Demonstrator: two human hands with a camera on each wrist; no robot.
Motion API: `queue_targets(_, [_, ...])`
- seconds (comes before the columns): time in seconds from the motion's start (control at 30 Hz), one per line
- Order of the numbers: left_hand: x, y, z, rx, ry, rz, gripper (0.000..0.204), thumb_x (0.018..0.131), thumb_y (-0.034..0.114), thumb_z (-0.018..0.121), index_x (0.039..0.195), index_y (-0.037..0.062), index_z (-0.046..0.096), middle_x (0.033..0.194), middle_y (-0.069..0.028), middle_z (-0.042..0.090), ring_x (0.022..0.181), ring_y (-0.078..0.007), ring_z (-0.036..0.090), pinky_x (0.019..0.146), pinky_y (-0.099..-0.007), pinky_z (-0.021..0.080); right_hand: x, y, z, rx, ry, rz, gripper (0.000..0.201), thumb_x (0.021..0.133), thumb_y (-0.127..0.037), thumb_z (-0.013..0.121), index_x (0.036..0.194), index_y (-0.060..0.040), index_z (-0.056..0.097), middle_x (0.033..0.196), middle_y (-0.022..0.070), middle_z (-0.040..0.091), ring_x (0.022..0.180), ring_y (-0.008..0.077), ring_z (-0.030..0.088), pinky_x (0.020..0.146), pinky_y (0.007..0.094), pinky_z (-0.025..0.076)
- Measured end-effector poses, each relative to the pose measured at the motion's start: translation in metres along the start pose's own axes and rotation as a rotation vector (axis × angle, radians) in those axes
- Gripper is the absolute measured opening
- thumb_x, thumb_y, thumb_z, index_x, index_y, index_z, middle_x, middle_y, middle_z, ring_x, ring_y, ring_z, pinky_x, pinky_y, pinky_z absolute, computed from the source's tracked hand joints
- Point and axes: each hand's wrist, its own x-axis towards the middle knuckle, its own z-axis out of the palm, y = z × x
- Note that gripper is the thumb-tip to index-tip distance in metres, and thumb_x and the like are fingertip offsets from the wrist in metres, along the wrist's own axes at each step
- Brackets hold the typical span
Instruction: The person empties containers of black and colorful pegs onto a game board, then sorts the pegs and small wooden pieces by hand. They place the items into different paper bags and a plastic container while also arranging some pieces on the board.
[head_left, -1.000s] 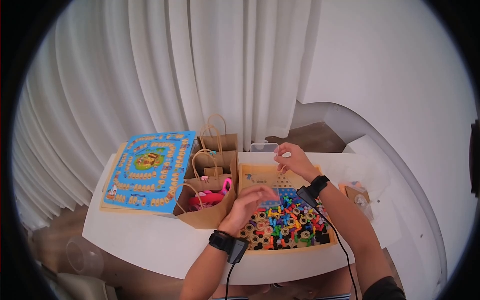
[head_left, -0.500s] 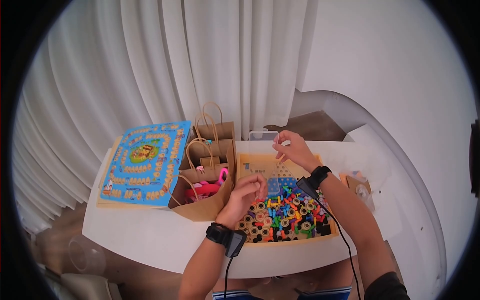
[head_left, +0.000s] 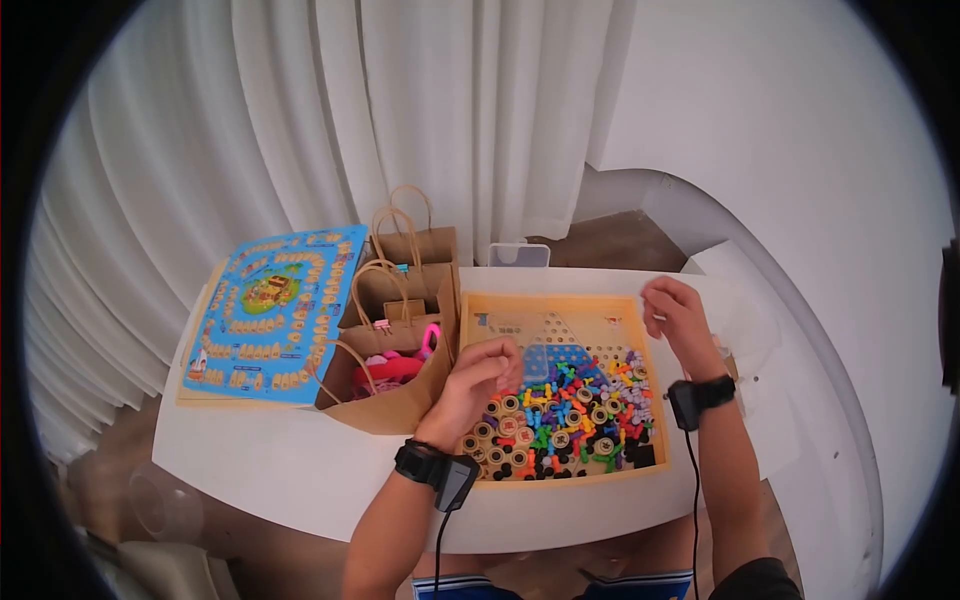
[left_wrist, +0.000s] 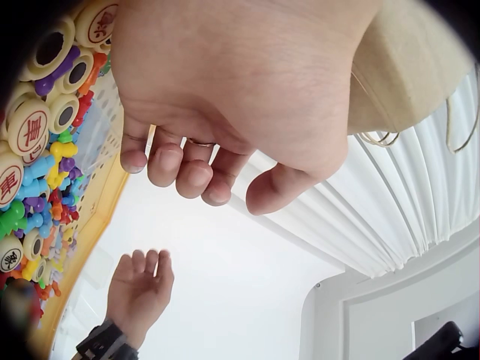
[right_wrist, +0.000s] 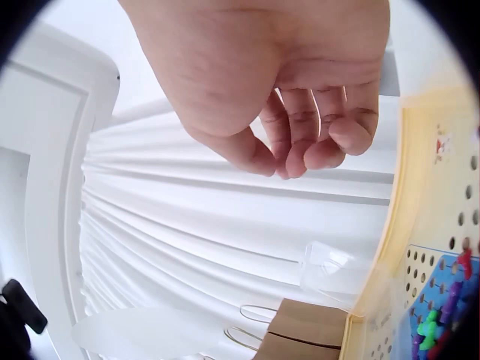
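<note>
A shallow wooden tray (head_left: 565, 485) with a printed game board in it holds many coloured pegs (head_left: 575, 400) and round Chinese chess pieces (left_wrist: 31, 129). My left hand (head_left: 482, 375) hovers over the tray's left side, fingers loosely bent, nothing in them. Beside its fingertips, a clear plastic box (head_left: 536, 362) overlaps the blue part of the board. A clear plastic panel (head_left: 519, 256) with a pale rim stands up at the tray's far edge. My right hand (head_left: 680, 318) is raised over the tray's right edge, its fingers loosely curled and holding nothing.
Brown paper bags (head_left: 405, 405) with handles stand left of the tray, the nearest holding pink and red things (head_left: 395, 375). Further left lies a blue game board (head_left: 275, 310). Small packets lie on the white table (head_left: 330, 480) at the right, partly behind my right wrist.
My right hand has let go of the clear plastic panel and moved right, away from it. My left hand has drawn back slightly to the left. The head view has shifted a little.
</note>
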Motion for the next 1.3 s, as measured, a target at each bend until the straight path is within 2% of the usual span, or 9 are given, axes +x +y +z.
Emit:
queue_targets(0.03, [0.0, 0.0, 0.001, -0.002, 0.0, -0.005, 0.025, 0.093, 0.025, 0.058, 0.082, 0.0051, 0.047, 0.076, -0.0007, 0.042, 0.072, -0.0127, 0.039, 0.07, -0.0288, 0.033, -0.007, 0.01, -0.013, 0.0, 0.003, 0.005, 0.019, 0.103, -0.02, 0.062, 0.094, -0.0033, 0.062, 0.075, 0.0012, 0.057, 0.061, 0.0094, 0.054, 0.053, 0.024, 0.04])
queue_targets(0.13, [0.0, 0.003, 0.005, 0.034, 0.033, -0.009, 0.024, 0.092, 0.023, 0.058, 0.08, 0.0056, 0.047, 0.074, 0.0006, 0.04, 0.069, -0.012, 0.038, 0.068, -0.0286, 0.033, -0.027, 0.034, -0.03, 0.426, -0.08, 0.023, 0.039, 0.101, -0.016, 0.059, 0.07, -0.013, 0.036, 0.063, -0.0043, 0.032, 0.054, 0.0077, 0.033, 0.05, 0.0264, 0.026])
queue_targets(0.6, [0.006, 0.014, 0.022, 0.177, 0.072, -0.016, 0.029, 0.091, 0.028, 0.058, 0.077, 0.007, 0.044, 0.071, -0.0007, 0.039, 0.067, -0.0136, 0.038, 0.067, -0.031, 0.033, -0.029, 0.088, -0.043, 0.637, -0.084, 0.07, 0.042, 0.096, -0.013, 0.058, 0.065, -0.0138, 0.03, 0.06, -0.0056, 0.024, 0.052, 0.0076, 0.023, 0.051, 0.0286, 0.019])
queue_targets(0.7, [0.006, 0.017, 0.034, 0.338, 0.138, -0.016, 0.026, 0.092, 0.026, 0.058, 0.08, 0.0052, 0.049, 0.072, -0.0018, 0.045, 0.069, -0.0137, 0.042, 0.069, -0.0298, 0.035, -0.029, 0.092, -0.045, 0.67, -0.07, 0.064, 0.043, 0.094, -0.012, 0.06, 0.063, -0.0142, 0.031, 0.058, -0.0061, 0.025, 0.05, 0.0067, 0.024, 0.05, 0.0283, 0.018])
queue_targets(0.77, [-0.001, 0.021, 0.043, 0.74, 0.236, -0.044, 0.019, 0.094, 0.02, 0.057, 0.085, 0.0032, 0.054, 0.075, -0.0025, 0.051, 0.071, -0.0141, 0.047, 0.072, -0.0274, 0.039, -0.029, 0.095, -0.045, 0.661, -0.078, 0.06, 0.043, 0.094, -0.012, 0.06, 0.063, -0.0143, 0.031, 0.058, -0.0062, 0.026, 0.049, 0.0064, 0.024, 0.05, 0.0284, 0.018])
queue_targets(0.83, [-0.013, 0.03, 0.057, 0.862, 0.233, -0.087, 0.008, 0.092, 0.009, 0.059, 0.092, 0.0017, 0.061, 0.077, -0.0048, 0.057, 0.076, -0.0149, 0.054, 0.077, -0.0275, 0.044, -0.027, 0.099, -0.046, 0.604, -0.035, 0.085, 0.042, 0.094, -0.012, 0.061, 0.062, -0.0144, 0.033, 0.057, -0.0065, 0.028, 0.049, 0.0062, 0.025, 0.05, 0.0282, 0.018])
queue_targets(0.93, [-0.035, 0.03, 0.073, 1.516, 0.042, -0.021, 0.019, 0.084, 0.001, 0.069, 0.103, 0.0043, 0.068, 0.089, -0.0124, 0.065, 0.095, -0.0254, 0.067, 0.086, -0.0347, 0.049, -0.029, 0.091, -0.043, 0.519, -0.022, 0.074, 0.042, 0.094, -0.013, 0.062, 0.062, -0.014, 0.035, 0.056, -0.0069, 0.029, 0.049, 0.0059, 0.025, 0.049, 0.0281, 0.018])
queue_targets(1.03, [-0.05, 0.029, 0.081, 1.913, -0.113, 0.049, 0.025, 0.082, 0.004, 0.073, 0.106, 0.0055, 0.068, 0.099, -0.0125, 0.066, 0.102, -0.032, 0.065, 0.089, -0.0411, 0.05, -0.03, 0.087, -0.04, 0.474, 0.003, 0.09, 0.042, 0.095, -0.014, 0.063, 0.061, -0.0131, 0.037, 0.055, -0.0072, 0.03, 0.048, 0.0055, 0.025, 0.049, 0.028, 0.018])
queue_targets(1.3, [-0.067, 0.022, 0.069, 2.008, -0.05, 0.074, 0.033, 0.08, 0.004, 0.074, 0.113, 0.0061, 0.067, 0.112, -0.0114, 0.063, 0.111, -0.0329, 0.059, 0.095, -0.0444, 0.046, -0.028, 0.093, -0.042, 0.381, -0.025, 0.031, 0.041, 0.096, -0.016, 0.063, 0.061, -0.0128, 0.041, 0.054, -0.0065, 0.034, 0.048, 0.0052, 0.027, 0.048, 0.028, 0.019])
